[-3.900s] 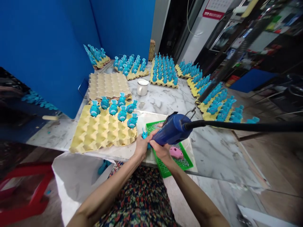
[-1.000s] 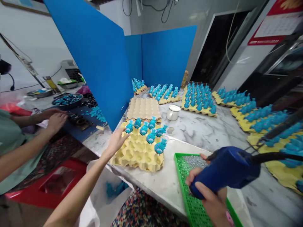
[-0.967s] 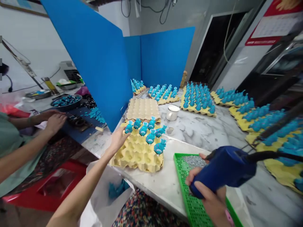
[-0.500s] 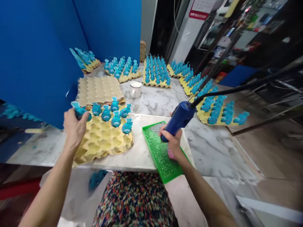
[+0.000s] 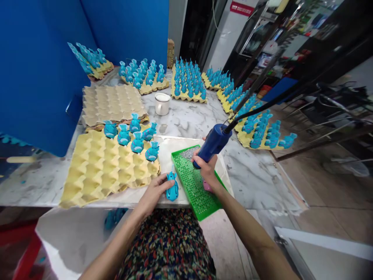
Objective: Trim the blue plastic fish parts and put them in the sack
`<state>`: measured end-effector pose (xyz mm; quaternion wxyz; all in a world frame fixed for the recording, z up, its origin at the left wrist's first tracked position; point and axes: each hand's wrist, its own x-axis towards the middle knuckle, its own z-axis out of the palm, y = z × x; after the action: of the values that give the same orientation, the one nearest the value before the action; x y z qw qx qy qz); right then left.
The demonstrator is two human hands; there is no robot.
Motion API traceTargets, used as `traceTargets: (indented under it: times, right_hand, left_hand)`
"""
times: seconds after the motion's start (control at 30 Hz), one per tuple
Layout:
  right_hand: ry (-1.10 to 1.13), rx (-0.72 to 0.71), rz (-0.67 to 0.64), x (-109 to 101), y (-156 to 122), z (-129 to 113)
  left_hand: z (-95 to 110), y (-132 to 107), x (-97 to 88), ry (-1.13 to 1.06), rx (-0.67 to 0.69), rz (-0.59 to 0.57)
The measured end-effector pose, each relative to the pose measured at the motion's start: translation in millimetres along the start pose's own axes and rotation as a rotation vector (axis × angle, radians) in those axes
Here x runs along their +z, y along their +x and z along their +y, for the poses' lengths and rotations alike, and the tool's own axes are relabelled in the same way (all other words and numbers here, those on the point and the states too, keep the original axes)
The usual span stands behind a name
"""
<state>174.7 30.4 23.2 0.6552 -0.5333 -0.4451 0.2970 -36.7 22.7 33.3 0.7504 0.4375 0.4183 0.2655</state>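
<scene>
My left hand pinches a blue fish-shaped plastic toy by its side, low over the white sheet. The toy's underside, with slots in it, faces up. In my right hand is a blue electric screwdriver, tilted, with a black cord at its top; its tip is hard to see. Beneath that hand lies a green perforated tray with small silvery screws heaped at its far end. A pink thing in the tray is partly covered by my right wrist.
A yellow egg tray at left carries several blue toys along its far side. Behind are stacked egg trays and a white mug. More toy-filled trays line the table's back and right. A blue panel borders the left.
My left hand has carried the blue toy from the egg tray's far left rightward and nearer, to beside the green tray, turning it over. My right hand keeps the screwdriver over the tray.
</scene>
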Motion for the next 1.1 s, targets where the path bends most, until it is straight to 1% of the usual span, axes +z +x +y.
traceTargets:
  times: [0.07,0.17,0.3,0.37,0.47,0.57,0.63,0.73,0.83,0.9,0.97,1.1]
  right_hand:
    - [0.007,-0.002,-0.013,-0.1,-1.3,-0.7]
    - [0.017,-0.019,-0.012,0.1,-3.1,-1.1]
    - [0.015,-0.036,0.009,-0.1,-4.7,-2.6]
    - [-0.008,-0.028,0.034,0.3,-5.3,-7.2]
    - [-0.014,-0.056,0.08,4.2,-6.0,-21.2]
    - [0.041,-0.143,0.11,12.4,-6.3,-37.3]
    - [0.058,-0.161,0.083,17.7,-6.2,-42.8]
    - [-0.003,-0.089,0.014,20.8,-4.2,-37.7]
    - [-0.033,-0.034,0.049,17.4,-0.4,-22.9]
    - [-0.027,-0.028,0.072,13.7,1.8,-13.7]
    - [-0.032,-0.032,0.058,10.3,3.1,-7.5]
    - [-0.05,-0.054,0.035,6.0,3.4,-2.5]
  left_hand:
    - [-14.4,6.3,3.9,-0.021,-0.017,0.013]
    - [-24.9,12.6,9.6,-0.032,-0.033,0.033]
    - [-25.4,16.4,17.5,-0.056,-0.016,0.025]
    - [-25.1,17.3,19.8,-0.057,0.009,0.027]
    - [-27.1,18.2,20.8,-0.044,0.042,0.021]
    - [-30.0,18.5,20.9,-0.042,0.052,0.021]
    - [-30.9,18.1,21.1,-0.047,0.063,0.027]
    - [-30.6,16.9,21.4,-0.056,0.068,0.03]
    - [-29.8,16.1,21.3,-0.061,0.058,0.027]
    - [-29.6,16.2,21.2,-0.055,0.061,0.031]
    - [-29.9,16.5,21.0,-0.044,0.061,0.038]
    - [-30.7,16.9,20.2,-0.041,0.047,0.035]
